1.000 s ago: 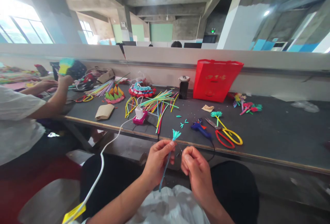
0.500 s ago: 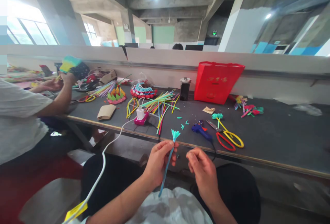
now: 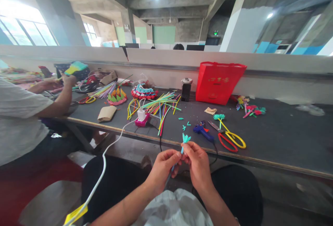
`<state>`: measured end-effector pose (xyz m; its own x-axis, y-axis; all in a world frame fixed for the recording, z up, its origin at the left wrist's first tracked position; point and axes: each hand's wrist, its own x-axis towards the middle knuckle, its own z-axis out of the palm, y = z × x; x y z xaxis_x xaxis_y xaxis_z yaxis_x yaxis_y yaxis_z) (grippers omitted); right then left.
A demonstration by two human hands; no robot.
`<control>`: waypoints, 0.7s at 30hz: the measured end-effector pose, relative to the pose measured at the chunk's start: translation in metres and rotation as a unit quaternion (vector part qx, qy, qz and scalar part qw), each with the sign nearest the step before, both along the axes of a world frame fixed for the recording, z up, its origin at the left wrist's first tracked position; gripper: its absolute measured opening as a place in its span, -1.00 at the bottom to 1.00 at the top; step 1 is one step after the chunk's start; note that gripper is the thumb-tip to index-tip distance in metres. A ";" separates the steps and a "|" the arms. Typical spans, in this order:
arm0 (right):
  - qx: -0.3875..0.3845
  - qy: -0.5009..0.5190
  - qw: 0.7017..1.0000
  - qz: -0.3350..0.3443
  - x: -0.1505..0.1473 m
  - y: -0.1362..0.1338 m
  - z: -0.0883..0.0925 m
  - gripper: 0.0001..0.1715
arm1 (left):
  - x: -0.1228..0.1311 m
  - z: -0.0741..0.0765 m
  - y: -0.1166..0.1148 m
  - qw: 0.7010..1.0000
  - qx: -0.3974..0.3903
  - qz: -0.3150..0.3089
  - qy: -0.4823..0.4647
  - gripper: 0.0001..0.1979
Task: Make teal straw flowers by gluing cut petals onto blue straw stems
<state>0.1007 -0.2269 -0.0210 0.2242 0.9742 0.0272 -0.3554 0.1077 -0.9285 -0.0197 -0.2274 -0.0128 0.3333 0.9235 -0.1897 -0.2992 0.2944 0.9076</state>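
Over my lap, just off the table's front edge, I hold a pipe-cleaner flower with a teal fringed head [image 3: 186,138] and a blue stem. My left hand [image 3: 164,165] is closed around the stem, low down. My right hand [image 3: 198,163] pinches right below the flower head, its fingertips close to the left ones. The lower stem is partly hidden by my hands. On the table ahead lie small teal cut pieces [image 3: 184,128], a blue glue gun [image 3: 204,133] and scissors [image 3: 227,139] with one red and one yellow handle. Another teal flower [image 3: 219,116] lies by the scissors.
Loose coloured pipe cleaners [image 3: 162,103] spread beside a pink power socket [image 3: 142,119], whose white cable [image 3: 104,163] hangs past my left side. A red bag [image 3: 220,84] stands at the back. On the left, a co-worker's arm [image 3: 65,92] reaches over the table.
My right hand, which was apart from the flower, has moved left and now pinches it below the head. The flower has shifted slightly right and tilted.
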 end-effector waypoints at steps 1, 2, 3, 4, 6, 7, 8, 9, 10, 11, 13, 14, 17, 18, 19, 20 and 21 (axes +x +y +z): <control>0.003 0.018 1.000 -0.009 0.002 0.001 0.001 -0.68 | 0.000 -0.004 -0.003 1.000 0.003 -0.010 0.011 -0.68; 0.008 0.033 0.999 -0.021 0.004 0.003 0.001 -0.69 | 0.000 -0.008 -0.005 1.000 0.003 -0.020 0.021 -0.67; 0.015 0.049 0.998 -0.034 0.007 0.004 0.002 -0.69 | -0.001 -0.012 -0.008 0.999 0.004 -0.025 0.028 -0.66; 0.024 0.063 0.997 -0.048 0.010 0.006 0.003 -0.69 | -0.002 -0.016 -0.010 0.999 0.004 -0.027 0.035 -0.65; 0.041 0.085 0.993 -0.074 0.017 0.010 0.007 -0.69 | -0.007 -0.026 -0.013 0.999 0.004 -0.027 0.041 -0.64; 0.048 0.094 0.991 -0.083 0.021 0.012 0.009 -0.69 | -0.010 -0.031 -0.013 0.999 0.006 -0.024 0.047 -0.64; 0.053 0.102 0.989 -0.089 0.025 0.014 0.011 -0.69 | -0.014 -0.036 -0.013 0.998 0.012 -0.019 0.057 -0.63; 0.057 0.108 0.988 -0.097 0.029 0.016 0.014 -0.69 | -0.019 -0.042 -0.012 0.997 0.016 -0.008 0.070 -0.63; 0.061 0.113 0.986 -0.105 0.033 0.018 0.016 -0.69 | -0.024 -0.048 -0.011 0.996 0.015 0.005 0.087 -0.62; 0.065 0.115 0.985 -0.113 0.037 0.020 0.018 -0.68 | -0.029 -0.053 -0.009 0.995 0.017 0.025 0.097 -0.61; 0.074 0.117 0.982 -0.130 0.042 0.024 0.020 -0.68 | -0.039 -0.064 -0.006 0.992 0.008 0.053 0.115 -0.56; 0.077 0.117 0.981 -0.135 0.044 0.026 0.020 -0.68 | -0.042 -0.068 -0.004 0.990 0.004 0.066 0.128 -0.54; 0.075 0.111 0.982 -0.130 0.043 0.030 0.016 -0.68 | -0.049 -0.072 0.003 0.983 0.005 0.106 0.150 -0.51; 0.070 0.108 0.984 -0.123 0.041 0.030 0.014 -0.68 | -0.049 -0.071 0.006 0.981 0.009 0.119 0.154 -0.52; 0.065 0.105 0.986 -0.115 0.038 0.031 0.011 -0.68 | -0.049 -0.067 0.008 0.979 0.014 0.130 0.156 -0.53; 0.059 0.100 0.987 -0.106 0.035 0.031 0.007 -0.68 | -0.047 -0.063 0.011 0.975 0.023 0.149 0.160 -0.54; 0.054 0.096 0.989 -0.097 0.031 0.031 0.004 -0.67 | -0.046 -0.057 0.014 0.972 0.035 0.168 0.163 -0.55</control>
